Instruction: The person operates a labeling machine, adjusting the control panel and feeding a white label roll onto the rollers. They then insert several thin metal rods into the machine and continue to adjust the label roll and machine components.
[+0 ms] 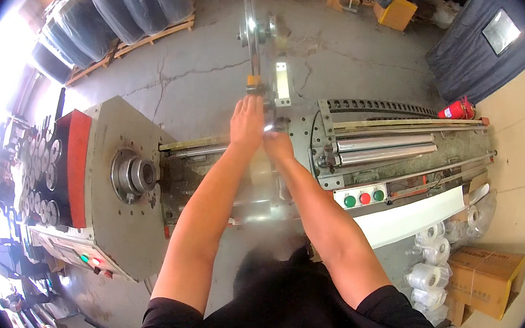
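Note:
Both my arms reach forward over a long grey-green machine [304,136]. My left hand [248,122] rests with its fingers curled over the near end of an upright metal arm [257,53], just below a small yellow-orange piece [254,81]. Beside it and slightly nearer, my right hand [278,145] is closed at the carriage next to a shiny metal part. What the fingers of either hand grip is hidden and partly blurred. Beneath my forearms, a clear, glossy, blurred shape [260,210] lies across the machine.
A grey headstock with a round chuck [139,176] stands left. Right are metal rollers [387,149], a control panel [362,197] with green and red buttons, and a white sheet [405,219]. Wrapped rolls [428,277] and cardboard boxes [483,273] stand near right; black rolls [91,18] sit on pallets far left.

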`<state>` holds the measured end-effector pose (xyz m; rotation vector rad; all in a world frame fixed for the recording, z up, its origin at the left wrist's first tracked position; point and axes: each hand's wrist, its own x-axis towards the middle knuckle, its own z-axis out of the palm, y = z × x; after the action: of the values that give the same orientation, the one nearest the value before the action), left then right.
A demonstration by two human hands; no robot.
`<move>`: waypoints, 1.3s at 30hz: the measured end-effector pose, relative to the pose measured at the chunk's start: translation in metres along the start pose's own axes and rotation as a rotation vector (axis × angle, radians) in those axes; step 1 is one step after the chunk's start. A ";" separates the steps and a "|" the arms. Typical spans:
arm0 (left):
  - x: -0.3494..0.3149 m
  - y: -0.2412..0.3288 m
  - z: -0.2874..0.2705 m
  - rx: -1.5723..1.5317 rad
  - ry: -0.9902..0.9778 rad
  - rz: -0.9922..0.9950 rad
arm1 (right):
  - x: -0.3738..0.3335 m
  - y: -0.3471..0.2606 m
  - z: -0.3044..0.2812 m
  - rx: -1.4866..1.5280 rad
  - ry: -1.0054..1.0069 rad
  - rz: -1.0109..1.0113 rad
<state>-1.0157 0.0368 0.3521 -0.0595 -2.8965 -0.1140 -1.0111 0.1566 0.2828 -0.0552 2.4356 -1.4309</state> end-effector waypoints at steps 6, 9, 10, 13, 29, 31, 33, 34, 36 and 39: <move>0.001 0.005 0.006 0.001 0.123 0.033 | -0.015 -0.001 -0.009 0.001 0.017 -0.017; 0.001 0.005 0.010 0.007 0.181 0.037 | -0.030 -0.006 -0.014 0.117 0.025 0.001; 0.002 0.004 0.013 0.008 0.187 0.029 | -0.034 -0.008 -0.015 0.179 0.020 0.029; 0.005 0.005 0.016 0.036 0.180 0.039 | -0.040 -0.008 -0.018 0.224 0.029 0.002; 0.013 0.022 0.003 0.024 0.033 0.005 | -0.057 -0.003 -0.040 0.219 0.001 0.024; 0.014 0.032 -0.009 -0.037 -0.058 -0.036 | -0.063 -0.002 -0.044 0.286 0.012 0.057; 0.012 0.023 0.009 0.032 0.042 0.007 | -0.071 -0.006 -0.044 0.320 0.016 0.077; 0.011 0.021 0.010 0.067 0.094 0.030 | -0.074 -0.007 -0.044 0.321 0.021 0.082; 0.013 0.025 0.007 0.038 0.044 0.019 | -0.076 0.000 -0.043 0.310 0.057 0.062; 0.015 0.037 -0.010 0.006 -0.046 0.003 | -0.074 0.014 -0.041 0.308 0.102 0.010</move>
<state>-1.0264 0.0735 0.3680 -0.0668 -2.9421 -0.1049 -0.9505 0.2125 0.3079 0.1021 2.2572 -1.8268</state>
